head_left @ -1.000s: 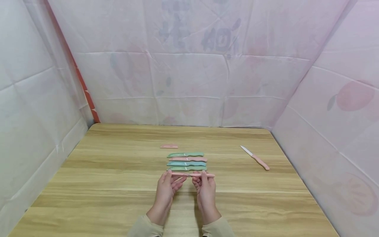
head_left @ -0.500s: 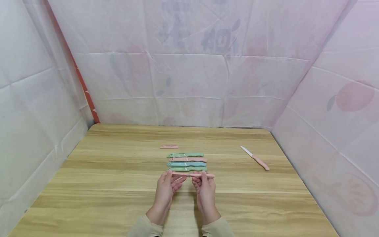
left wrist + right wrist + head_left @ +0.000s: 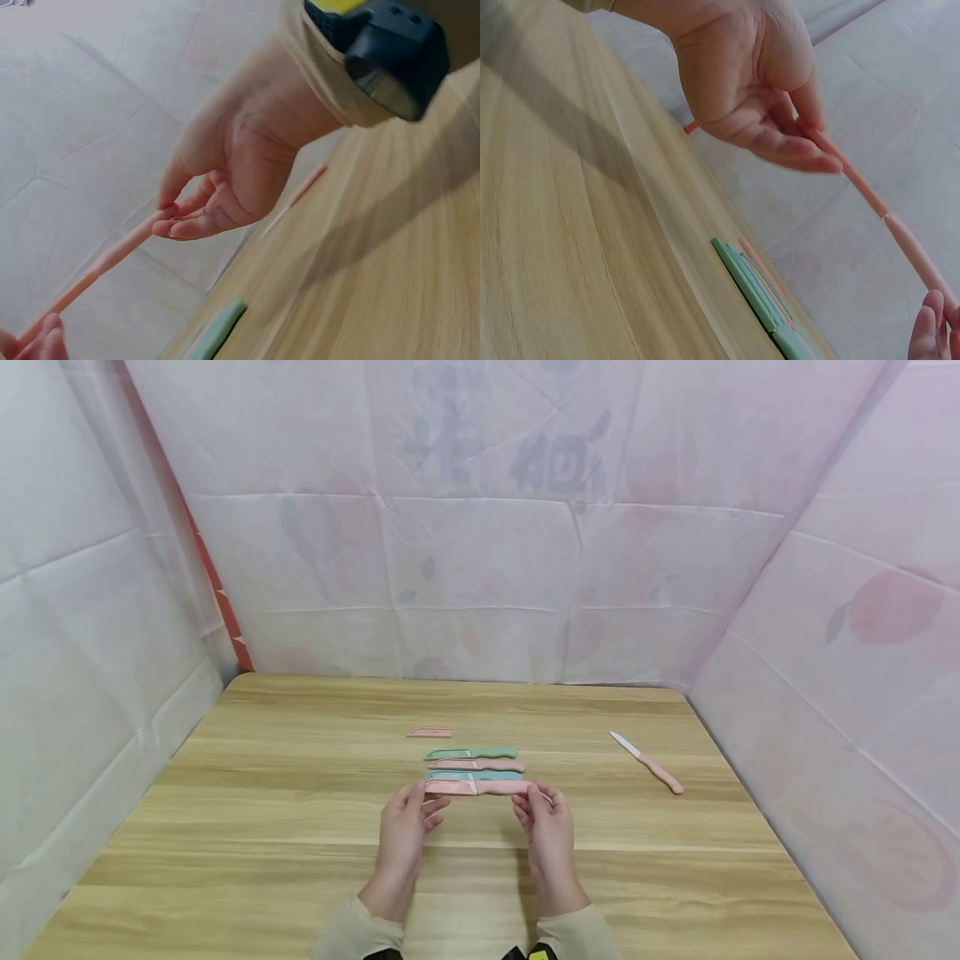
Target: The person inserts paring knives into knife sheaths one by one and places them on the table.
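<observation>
In the head view, a pink paring knife [image 3: 506, 787] in a pink sheath is held level above the table. My left hand [image 3: 401, 831] pinches the sheath's tip, and my right hand [image 3: 553, 835] pinches the handle's end. The left wrist view shows the right hand [image 3: 247, 157] with fingertips on the handle [image 3: 124, 247]; the right wrist view shows the left hand [image 3: 742, 90] on the sheath [image 3: 866, 191]. Beyond the held knife lie sheathed knives in a row: green [image 3: 495, 752], pink [image 3: 498, 765] and blue [image 3: 498, 775]. A nearer green knife [image 3: 746, 285] is hidden in the head view.
An unsheathed pink knife [image 3: 660, 770] lies at the right, its blade pointing to the back left. Behind the row rests a loose pink sheath [image 3: 430, 732]. Printed cloth walls [image 3: 480, 552] enclose the wooden table [image 3: 300, 827] at the back and sides.
The held knife has turned from edge-on to show its broad face and has shifted slightly away from me, now covering the nearest green knife. Both hands have moved outward to its ends.
</observation>
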